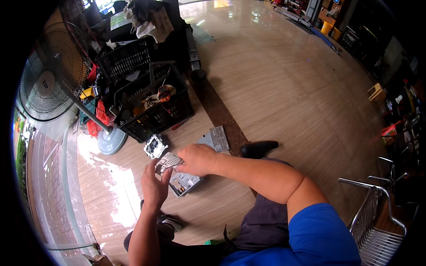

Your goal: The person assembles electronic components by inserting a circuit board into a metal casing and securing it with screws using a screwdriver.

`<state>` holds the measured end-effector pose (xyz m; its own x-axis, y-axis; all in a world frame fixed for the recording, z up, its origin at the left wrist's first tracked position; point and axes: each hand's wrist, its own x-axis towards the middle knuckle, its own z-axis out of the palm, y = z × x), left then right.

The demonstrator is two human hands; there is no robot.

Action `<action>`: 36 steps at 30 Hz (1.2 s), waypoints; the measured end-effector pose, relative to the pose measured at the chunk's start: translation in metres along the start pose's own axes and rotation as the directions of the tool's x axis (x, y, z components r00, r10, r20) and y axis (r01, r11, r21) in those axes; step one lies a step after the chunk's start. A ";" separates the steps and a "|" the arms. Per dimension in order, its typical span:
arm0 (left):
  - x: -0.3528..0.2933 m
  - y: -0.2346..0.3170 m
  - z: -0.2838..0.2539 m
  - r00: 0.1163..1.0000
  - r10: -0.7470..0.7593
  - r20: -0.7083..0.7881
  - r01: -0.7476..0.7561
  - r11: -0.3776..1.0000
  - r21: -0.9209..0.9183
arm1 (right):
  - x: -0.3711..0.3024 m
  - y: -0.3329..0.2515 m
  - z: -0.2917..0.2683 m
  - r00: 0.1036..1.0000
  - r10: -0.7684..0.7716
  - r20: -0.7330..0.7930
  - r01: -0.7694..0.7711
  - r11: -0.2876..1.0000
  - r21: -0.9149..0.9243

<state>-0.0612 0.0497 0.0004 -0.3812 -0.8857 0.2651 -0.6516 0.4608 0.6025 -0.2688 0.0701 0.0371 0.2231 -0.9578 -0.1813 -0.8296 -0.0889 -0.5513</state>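
- Pale grey and dotted with small dark holes, the flat plate (170, 160) was between your two hands, over the floor (284, 106) near a grey box-shaped part (183, 182).
- Your right hand (196, 158) had its fingers closed on the plate's right end.
- Your left hand (155, 187) had thumb and fingers partly apart around the left end; whether they gripped could not be told.

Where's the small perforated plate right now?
Left of centre in the head view, the small perforated plate is in your left hand and right hand, pictured between the white-and-black part and grey case.
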 end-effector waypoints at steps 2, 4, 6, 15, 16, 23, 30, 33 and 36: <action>0.000 0.000 0.000 1.000 0.003 -0.008 -0.003 1.000 0.013 | 0.000 0.001 0.001 1.000 -0.009 0.015 0.009 1.000 -0.001; 0.000 0.003 -0.001 1.000 -0.012 -0.002 0.012 1.000 0.013 | -0.003 -0.002 -0.001 1.000 0.009 0.000 -0.009 1.000 0.013; -0.001 0.003 0.000 1.000 -0.009 -0.012 0.009 1.000 0.001 | -0.002 -0.004 0.000 0.999 0.035 0.009 -0.035 0.999 0.004; -0.003 0.000 0.002 0.997 0.006 -0.077 -0.010 0.999 -0.045 | -0.001 -0.006 -0.001 0.994 0.107 -0.001 -0.106 0.993 0.051; -0.004 0.000 0.002 0.997 0.002 -0.074 -0.006 0.998 -0.058 | -0.001 -0.005 0.000 0.994 0.104 -0.014 -0.103 0.993 0.057; -0.005 -0.009 0.006 0.999 0.048 0.002 -0.047 0.992 -0.117 | -0.001 -0.003 -0.008 0.990 0.075 -0.122 -0.072 0.997 0.032; -0.005 -0.011 0.005 0.955 -0.101 0.278 0.189 0.932 -0.310 | 0.000 0.002 -0.015 0.991 0.001 -0.131 -0.010 0.998 -0.062; -0.003 -0.006 0.001 0.911 -0.125 0.394 0.309 0.840 -0.447 | -0.002 0.003 -0.016 0.995 -0.049 -0.087 0.040 0.994 -0.098; -0.003 -0.011 -0.002 0.888 -0.095 0.450 0.310 0.848 -0.431 | -0.002 0.003 -0.017 0.994 -0.107 -0.024 0.104 0.986 -0.128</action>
<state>-0.0513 0.0467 -0.0054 -0.5715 -0.8047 -0.1611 -0.3879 0.0918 0.9171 -0.2805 0.0673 0.0497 0.2988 -0.9489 -0.1018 -0.8607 -0.2219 -0.4583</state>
